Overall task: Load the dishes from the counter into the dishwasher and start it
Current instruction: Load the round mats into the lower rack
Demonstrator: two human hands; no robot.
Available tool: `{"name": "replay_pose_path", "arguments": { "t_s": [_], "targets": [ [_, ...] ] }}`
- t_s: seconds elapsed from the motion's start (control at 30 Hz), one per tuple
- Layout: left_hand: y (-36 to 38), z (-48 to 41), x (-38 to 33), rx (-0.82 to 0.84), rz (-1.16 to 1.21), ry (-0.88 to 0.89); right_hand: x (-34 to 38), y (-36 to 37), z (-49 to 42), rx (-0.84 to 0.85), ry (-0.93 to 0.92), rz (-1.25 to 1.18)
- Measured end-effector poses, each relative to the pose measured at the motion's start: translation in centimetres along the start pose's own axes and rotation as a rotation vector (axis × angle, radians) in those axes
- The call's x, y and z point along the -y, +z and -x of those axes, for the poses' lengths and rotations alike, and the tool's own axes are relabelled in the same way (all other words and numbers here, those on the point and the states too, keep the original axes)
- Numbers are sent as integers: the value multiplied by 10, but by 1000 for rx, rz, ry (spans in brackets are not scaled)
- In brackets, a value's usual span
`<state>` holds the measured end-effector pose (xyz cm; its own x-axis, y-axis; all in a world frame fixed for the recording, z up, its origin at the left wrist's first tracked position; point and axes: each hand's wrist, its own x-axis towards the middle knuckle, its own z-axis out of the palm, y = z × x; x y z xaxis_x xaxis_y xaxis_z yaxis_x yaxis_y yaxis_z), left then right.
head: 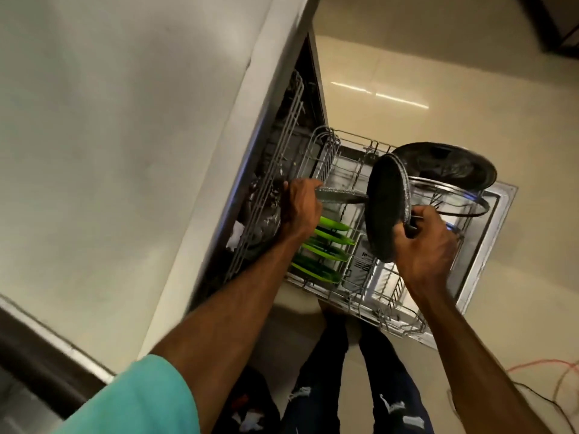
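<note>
A dark speckled frying pan (pixel 383 211) hangs on its side above the pulled-out lower rack (pixel 388 311) of the open dishwasher. My left hand (pixel 300 208) grips the pan's handle (pixel 340 195). My right hand (pixel 426 242) holds the pan's rim at its lower right. Several green plates (pixel 326 249) stand upright in the rack below my left hand. A glass lid (pixel 451 198) and a dark round lid (pixel 445 164) sit in the rack behind the pan.
The pale counter (pixel 109 136) fills the left, with the upper rack (pixel 279 170) showing under its edge. The dishwasher door (pixel 488 245) lies open over the glossy floor (pixel 438 73). Red and dark cables (pixel 545 374) trail at lower right. My legs (pixel 332 386) stand below the rack.
</note>
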<state>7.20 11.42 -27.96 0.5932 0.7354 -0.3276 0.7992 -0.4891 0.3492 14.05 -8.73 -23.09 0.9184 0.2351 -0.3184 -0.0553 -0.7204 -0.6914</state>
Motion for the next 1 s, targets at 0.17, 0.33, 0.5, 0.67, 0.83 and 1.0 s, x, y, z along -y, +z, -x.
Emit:
{"name": "replay_pose_path", "arguments": {
  "t_s": [0.17,0.33,0.5,0.67,0.83,1.0],
  "targets": [
    [32,-54,6,80,-74,111,-18,13,-15,-35,1,28],
    [48,-88,7,140,-125,175,-29,20,-24,-45,-8,4],
    [54,-105,5,163,-141,193,-32,23,-27,-47,-23,0],
    [53,-114,6,179,-130,196,-33,22,-31,-35,-6,-4],
    [57,-111,1,178,-96,205,-28,19,-34,-34,-7,9],
    [59,-118,-1,157,-97,190,-29,16,-40,-27,-23,15]
  ]
}}
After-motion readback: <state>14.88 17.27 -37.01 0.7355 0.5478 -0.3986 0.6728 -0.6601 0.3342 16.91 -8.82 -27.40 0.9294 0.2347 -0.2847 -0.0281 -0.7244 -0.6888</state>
